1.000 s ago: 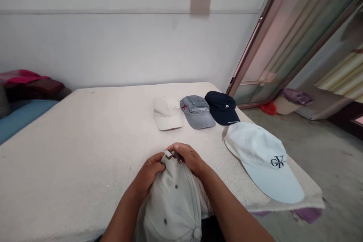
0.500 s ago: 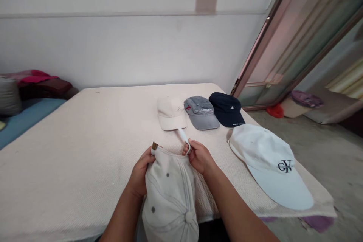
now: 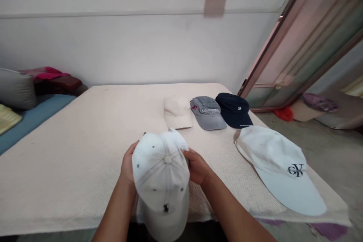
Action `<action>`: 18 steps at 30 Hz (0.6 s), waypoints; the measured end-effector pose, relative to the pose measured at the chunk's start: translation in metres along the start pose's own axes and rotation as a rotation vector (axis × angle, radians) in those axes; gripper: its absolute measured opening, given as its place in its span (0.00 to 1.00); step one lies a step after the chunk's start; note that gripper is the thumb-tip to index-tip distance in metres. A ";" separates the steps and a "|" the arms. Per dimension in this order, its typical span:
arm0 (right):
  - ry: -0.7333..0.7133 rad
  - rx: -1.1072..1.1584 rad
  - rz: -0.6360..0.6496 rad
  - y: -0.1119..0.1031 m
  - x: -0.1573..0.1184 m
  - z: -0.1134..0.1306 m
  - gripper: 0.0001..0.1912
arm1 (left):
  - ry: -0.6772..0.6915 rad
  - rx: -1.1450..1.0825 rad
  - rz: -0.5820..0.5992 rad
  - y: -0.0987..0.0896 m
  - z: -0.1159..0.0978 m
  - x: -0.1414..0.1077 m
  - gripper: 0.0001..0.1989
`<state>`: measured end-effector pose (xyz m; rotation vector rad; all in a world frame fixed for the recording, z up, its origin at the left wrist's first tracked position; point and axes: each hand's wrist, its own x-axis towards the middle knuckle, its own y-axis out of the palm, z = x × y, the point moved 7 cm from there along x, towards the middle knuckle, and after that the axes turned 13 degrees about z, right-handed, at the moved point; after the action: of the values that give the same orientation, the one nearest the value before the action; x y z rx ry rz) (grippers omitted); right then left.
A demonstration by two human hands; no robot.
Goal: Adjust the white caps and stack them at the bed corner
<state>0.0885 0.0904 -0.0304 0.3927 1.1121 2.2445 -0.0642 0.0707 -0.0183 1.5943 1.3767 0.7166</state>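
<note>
A white baseball cap (image 3: 159, 181) with a small dark emblem on its front hangs over the table's near edge, crown up and brim toward me. My left hand (image 3: 129, 162) grips its left side, the fingers partly hidden behind the cloth. On the opposite side my right hand (image 3: 197, 164) pinches the rim near the back. Past the hands lie a cream cap (image 3: 177, 111), a grey cap (image 3: 208, 111) and a navy cap (image 3: 234, 107) in a row. Closer on the right rests a larger-looking white cap (image 3: 272, 159) with black letters.
A cream cloth covers the table (image 3: 70, 166), which reaches back to a white wall (image 3: 127, 49). Off to the left are a grey pillow (image 3: 17, 89) and a blue surface (image 3: 48, 109). A sliding door frame (image 3: 269, 41) and a bin (image 3: 306, 109) stand right.
The held cap has been turned more upright, so its front emblem and brim now show. Its loose back strap, earlier in my right hand, is mostly out of sight. The view has shifted slightly left.
</note>
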 end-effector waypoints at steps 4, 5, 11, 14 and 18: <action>-0.030 -0.012 -0.167 -0.013 0.004 0.014 0.12 | -0.038 -0.013 0.057 0.017 0.011 -0.008 0.25; -0.034 -0.018 -0.191 -0.015 0.005 0.017 0.12 | -0.025 0.002 0.066 0.020 0.013 -0.010 0.25; -0.152 -0.048 -0.270 -0.014 0.006 0.031 0.12 | 0.003 0.130 -0.099 0.012 0.016 -0.011 0.16; -0.182 -0.002 -0.291 -0.016 0.007 0.033 0.11 | -0.068 0.175 -0.120 0.011 0.019 -0.009 0.24; -0.265 0.085 -0.302 -0.020 0.008 0.041 0.12 | -0.094 0.206 -0.183 0.000 0.028 -0.023 0.25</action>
<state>0.1104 0.1301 -0.0213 0.5046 1.0510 1.8282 -0.0454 0.0417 -0.0276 1.6115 1.5424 0.3960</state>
